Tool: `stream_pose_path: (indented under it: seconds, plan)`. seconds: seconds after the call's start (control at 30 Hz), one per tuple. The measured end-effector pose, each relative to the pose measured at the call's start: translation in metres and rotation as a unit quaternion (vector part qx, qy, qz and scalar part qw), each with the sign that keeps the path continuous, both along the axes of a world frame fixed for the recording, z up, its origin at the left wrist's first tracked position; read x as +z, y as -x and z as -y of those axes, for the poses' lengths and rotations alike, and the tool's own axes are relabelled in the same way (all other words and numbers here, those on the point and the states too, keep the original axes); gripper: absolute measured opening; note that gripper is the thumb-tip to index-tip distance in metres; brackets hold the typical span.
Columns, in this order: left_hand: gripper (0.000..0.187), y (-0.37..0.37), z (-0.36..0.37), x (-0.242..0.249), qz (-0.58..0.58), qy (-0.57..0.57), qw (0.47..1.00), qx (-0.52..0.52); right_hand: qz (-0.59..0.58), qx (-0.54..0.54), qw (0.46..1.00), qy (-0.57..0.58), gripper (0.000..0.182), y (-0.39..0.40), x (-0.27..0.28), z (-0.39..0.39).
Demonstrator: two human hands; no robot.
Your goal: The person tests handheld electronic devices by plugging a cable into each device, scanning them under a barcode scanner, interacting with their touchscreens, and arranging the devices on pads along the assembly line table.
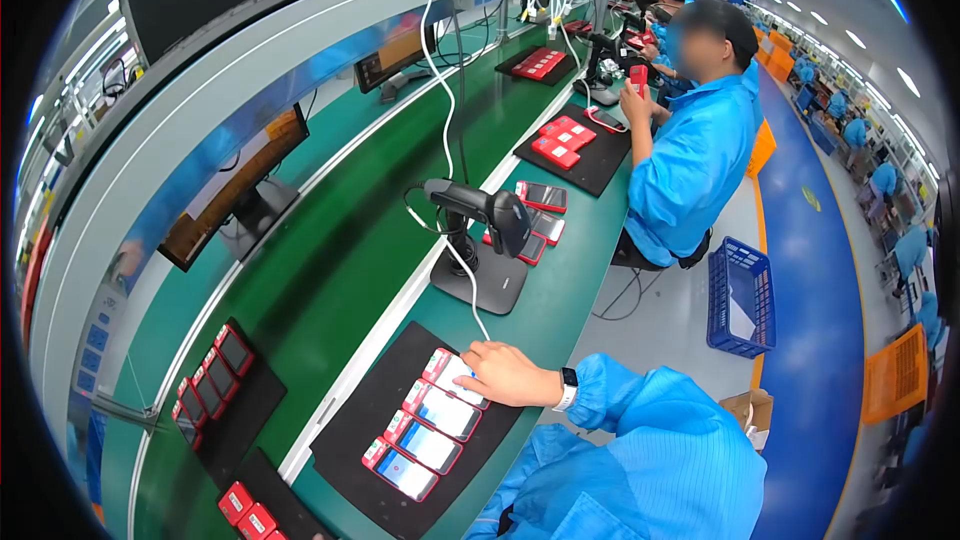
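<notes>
One hand of mine, with a watch on its wrist, reaches from the right over the black mat (350, 440). It looks like my left hand (503, 374); its fingers are spread and touch the farthest of several red devices with lit white screens, such as the nearest device (402, 472). These lie in a row on the mat. A white cable (468, 292) runs down close to the fingertips. Beyond the mat stands a black scanner on a stand (480, 285), with more red devices (541, 197) behind it. My right hand is out of view.
A co-worker (700, 140) in blue sits farther along the bench, holding a red device. Another mat (590, 178) with red devices lies before them. The green conveyor (330, 290) runs at left, carrying mats with devices. A blue crate (740, 297) stands on the floor.
</notes>
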State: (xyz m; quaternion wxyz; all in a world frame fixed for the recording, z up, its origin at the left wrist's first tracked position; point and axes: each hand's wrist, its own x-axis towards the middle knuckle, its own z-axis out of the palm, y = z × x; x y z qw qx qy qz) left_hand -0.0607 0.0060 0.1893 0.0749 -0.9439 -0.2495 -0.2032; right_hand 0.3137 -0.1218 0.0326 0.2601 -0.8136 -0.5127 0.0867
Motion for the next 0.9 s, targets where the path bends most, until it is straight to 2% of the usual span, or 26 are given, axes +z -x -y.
stream_pose_path:
  seconds: [0.03, 0.07, 0.1, 0.17, 0.27, 0.3, 0.37, 0.4, 0.43, 0.53, 0.57, 0.63, 0.7, 0.73, 0.83, 0.9]
  plan:
    - [0.038, 0.011, 0.004, -0.059, 0.075, 0.103, 0.988, 0.085, -0.006, -0.013, 1.0, 0.016, 0.041, 0.003, 0.001, -0.004]
    - [0.042, 0.017, 0.006, -0.103, 0.139, 0.157, 0.968, 0.141, -0.033, -0.033, 0.998, 0.033, 0.045, 0.005, 0.001, -0.006]
    - [0.046, 0.009, 0.02, -0.119, 0.143, 0.218, 0.938, 0.229, -0.038, -0.043, 0.997, 0.049, 0.046, 0.005, 0.0, -0.008]
    - [0.073, -0.002, 0.038, -0.137, 0.082, 0.313, 0.905, 0.276, -0.048, -0.057, 0.994, 0.083, 0.048, 0.001, -0.001, -0.014]
    - [0.055, -0.003, 0.028, -0.219, 0.325, 0.453, 0.779, 0.286, -0.084, -0.083, 0.988, 0.099, 0.047, -0.01, 0.003, -0.021]
    - [0.051, 0.0, 0.038, -0.204, 0.4, 0.482, 0.719, 0.303, -0.09, -0.089, 0.986, 0.107, 0.046, -0.013, -0.001, -0.023]
    - [0.049, 0.0, 0.041, -0.191, 0.342, 0.497, 0.722, 0.338, -0.119, -0.088, 0.987, 0.061, 0.043, -0.017, -0.011, -0.024]
    - [0.048, -0.005, 0.038, -0.179, 0.349, 0.494, 0.736, 0.305, -0.127, -0.084, 0.986, 0.065, 0.04, -0.02, -0.017, -0.024]
    - [0.048, -0.004, 0.034, -0.171, 0.324, 0.501, 0.739, 0.313, -0.134, -0.081, 0.985, 0.07, 0.038, -0.022, -0.021, -0.023]
    - [0.047, -0.004, 0.018, -0.176, 0.329, 0.512, 0.727, 0.319, -0.104, -0.064, 0.992, 0.042, 0.037, -0.003, -0.013, -0.027]
    - [0.049, -0.014, 0.013, -0.16, 0.296, 0.539, 0.709, 0.346, -0.079, -0.063, 0.994, 0.041, 0.039, 0.006, -0.007, -0.028]
    - [0.051, -0.023, 0.006, -0.167, 0.401, 0.639, 0.613, 0.235, -0.046, -0.059, 0.997, 0.032, 0.044, 0.016, -0.009, -0.025]
    - [0.053, -0.031, 0.01, -0.172, 0.384, 0.604, 0.649, 0.259, -0.025, -0.055, 0.998, 0.005, 0.049, 0.021, -0.011, -0.028]
    - [0.054, -0.034, 0.01, -0.175, 0.376, 0.585, 0.667, 0.266, -0.057, -0.049, 0.997, 0.035, 0.054, 0.02, -0.006, -0.026]
    - [0.056, -0.039, 0.012, -0.178, 0.387, 0.573, 0.669, 0.272, -0.095, -0.044, 0.995, 0.003, 0.06, 0.024, -0.012, -0.024]
    - [0.057, -0.045, 0.011, -0.181, 0.372, 0.555, 0.691, 0.277, -0.023, -0.029, 0.999, 0.013, 0.063, 0.027, -0.02, -0.022]
